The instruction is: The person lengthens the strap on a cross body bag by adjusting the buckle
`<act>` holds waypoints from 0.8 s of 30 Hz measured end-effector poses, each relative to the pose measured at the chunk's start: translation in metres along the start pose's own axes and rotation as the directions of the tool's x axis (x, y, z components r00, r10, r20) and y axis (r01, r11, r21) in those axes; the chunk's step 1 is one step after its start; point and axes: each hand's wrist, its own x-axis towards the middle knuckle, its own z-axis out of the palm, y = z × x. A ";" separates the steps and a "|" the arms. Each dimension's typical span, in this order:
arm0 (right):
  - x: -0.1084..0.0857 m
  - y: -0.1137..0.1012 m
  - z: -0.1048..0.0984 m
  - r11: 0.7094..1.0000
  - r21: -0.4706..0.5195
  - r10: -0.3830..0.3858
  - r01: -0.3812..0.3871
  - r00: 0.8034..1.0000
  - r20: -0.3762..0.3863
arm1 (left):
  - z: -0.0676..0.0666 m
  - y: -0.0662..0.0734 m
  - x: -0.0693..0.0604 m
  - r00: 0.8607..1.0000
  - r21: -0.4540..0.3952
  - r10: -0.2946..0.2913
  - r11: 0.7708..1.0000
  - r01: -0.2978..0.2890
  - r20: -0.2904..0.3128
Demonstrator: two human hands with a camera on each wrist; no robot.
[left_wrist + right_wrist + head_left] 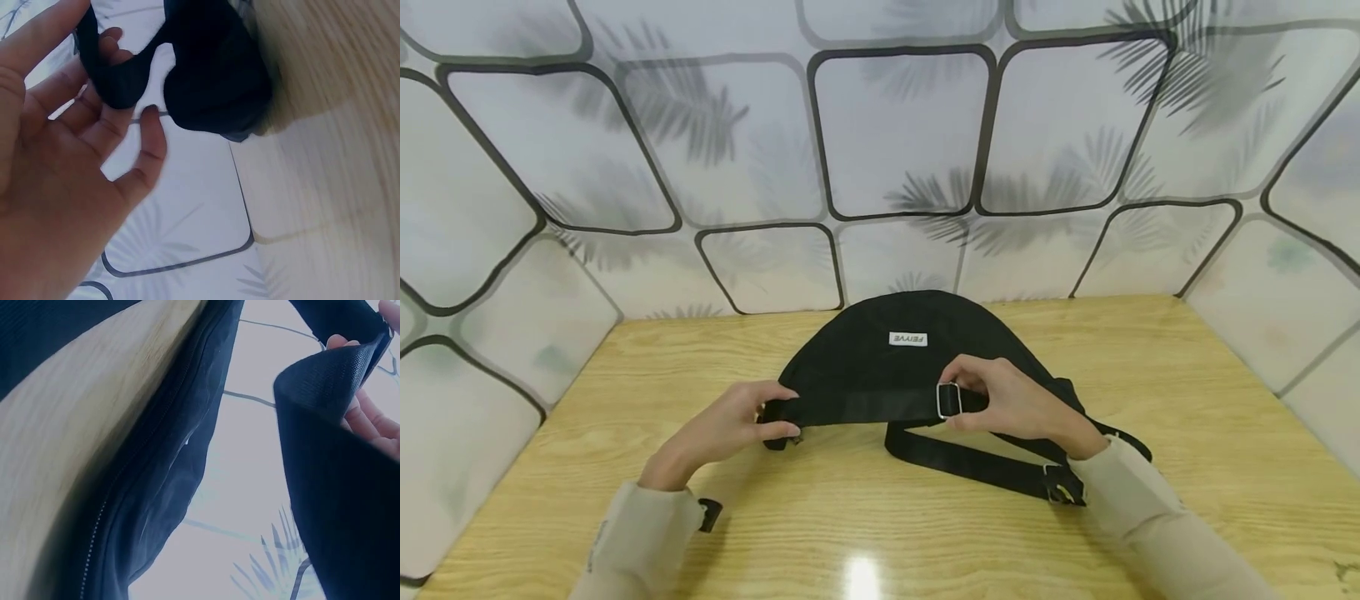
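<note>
The right hand [1006, 400] pinches a black strap [865, 407] by its metal buckle [939, 402]; the left hand's [724, 427] fingers curl round it farther left. Mid-frame, a half-moon cloth bag [917, 367] rests on a grained wooden table [775, 537] before leaf-printed walls [902, 133].

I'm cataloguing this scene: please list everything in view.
Bag: one, black, centre
Label: one, white, on the bag
Strapping: number unclear, black, in front and right of bag
Buckles: at least two, silver, on the strapping
Tab: one, black, lower left
Table: one, yellowish wood, beneath bag
Backdrop: one, white, dark-patterned, behind and beside table
Sleeves: two, cream, on forearms
Left hand: one, pinching strapping at left
Right hand: one, pinching strapping beside a buckle
</note>
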 end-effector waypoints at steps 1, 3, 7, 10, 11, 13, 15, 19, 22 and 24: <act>0.000 0.000 0.000 1.000 0.000 0.010 -0.010 1.000 -0.006 | 0.001 0.001 0.000 1.000 -0.006 -0.009 1.000 0.009 0.009; 0.000 0.001 0.001 1.000 0.009 0.024 -0.023 1.000 -0.018 | 0.002 0.003 0.001 0.999 -0.020 -0.021 1.000 0.022 0.026; 0.000 0.001 0.002 0.999 0.046 0.029 -0.028 0.999 -0.025 | 0.005 0.010 0.006 0.999 -0.044 -0.015 0.999 0.017 0.036; 0.001 -0.001 0.004 0.997 0.077 0.023 -0.022 1.000 -0.014 | 0.008 0.016 0.011 1.000 -0.065 0.004 0.998 -0.003 0.021; 0.001 -0.001 0.005 0.996 0.086 0.023 -0.022 1.000 -0.011 | 0.010 0.017 0.014 1.000 -0.067 0.014 0.998 -0.013 0.014; 0.002 -0.002 0.006 0.995 0.099 0.021 -0.020 1.000 -0.009 | 0.012 0.020 0.018 1.000 -0.083 0.027 0.996 -0.027 0.002; 0.003 -0.003 0.007 0.994 0.109 0.017 -0.016 1.000 -0.011 | 0.015 0.023 0.022 0.999 -0.085 0.052 0.995 -0.053 -0.014; 0.004 -0.003 0.008 0.992 0.125 -0.008 0.009 1.000 -0.013 | 0.020 0.028 0.028 0.993 -0.079 0.108 0.991 -0.111 -0.044; 0.004 -0.002 0.008 0.992 0.127 -0.021 0.022 1.000 -0.009 | 0.024 0.033 0.033 0.988 -0.071 0.141 0.987 -0.145 -0.060; 0.005 -0.002 0.009 0.992 0.121 -0.022 0.023 1.000 -0.011 | 0.028 0.036 0.036 0.984 -0.067 0.166 0.983 -0.171 -0.071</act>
